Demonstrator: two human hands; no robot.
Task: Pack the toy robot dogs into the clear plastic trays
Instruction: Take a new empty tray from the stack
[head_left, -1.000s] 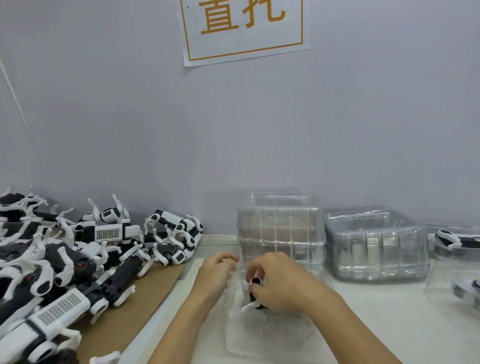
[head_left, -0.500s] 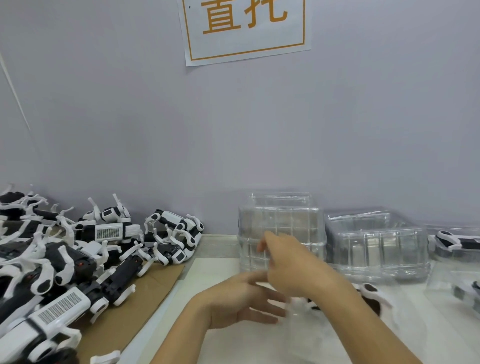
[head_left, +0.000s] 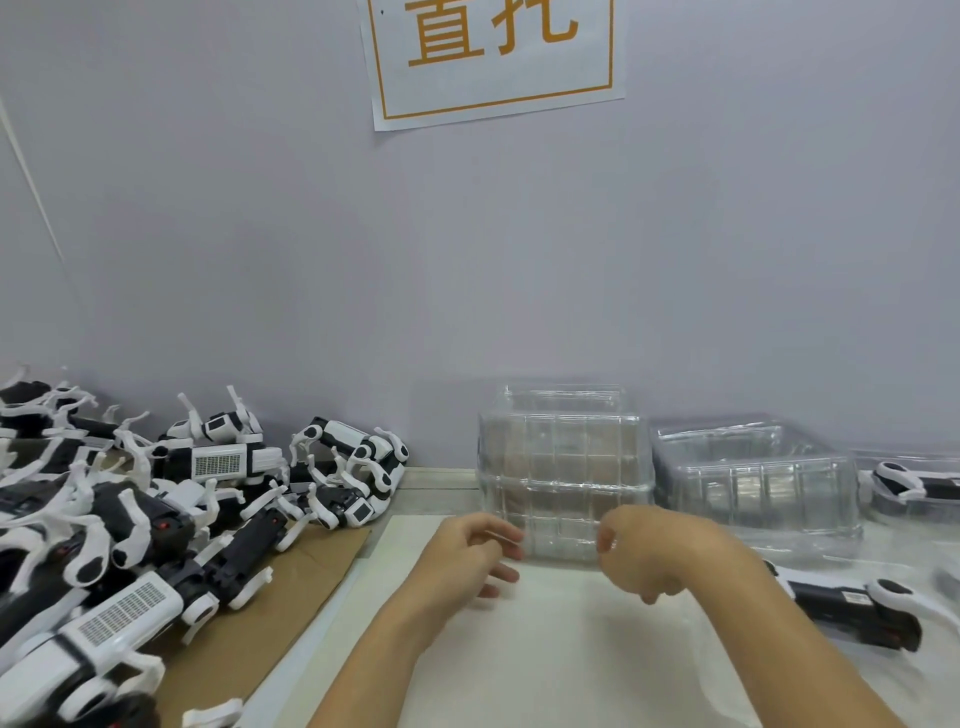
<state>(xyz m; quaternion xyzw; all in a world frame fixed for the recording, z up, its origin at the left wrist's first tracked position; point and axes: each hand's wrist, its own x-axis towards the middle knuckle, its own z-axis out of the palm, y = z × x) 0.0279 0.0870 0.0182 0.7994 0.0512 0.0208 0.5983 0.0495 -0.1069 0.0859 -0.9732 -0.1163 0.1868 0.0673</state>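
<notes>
A pile of black-and-white toy robot dogs (head_left: 156, 519) lies on cardboard at the left. A tall stack of clear plastic trays (head_left: 563, 467) stands at the centre back, and a lower stack (head_left: 753, 483) is to its right. My left hand (head_left: 467, 561) is at the tall stack's lower left corner with its fingers apart, holding nothing. My right hand (head_left: 654, 551) has curled fingers against the stack's lower front; whether it grips a tray is unclear. One dog (head_left: 852, 608) lies in a clear tray to the right of my right forearm.
A brown cardboard sheet (head_left: 291, 587) lies under the dog pile. The hands work over a white tabletop (head_left: 561, 649). At the far right another dog (head_left: 914, 483) sits in a clear tray. A grey wall with a paper sign (head_left: 493, 52) closes the back.
The dog in its tray went from between my hands to the right side of the table. Both hands have since moved up to the front of the tall tray stack.
</notes>
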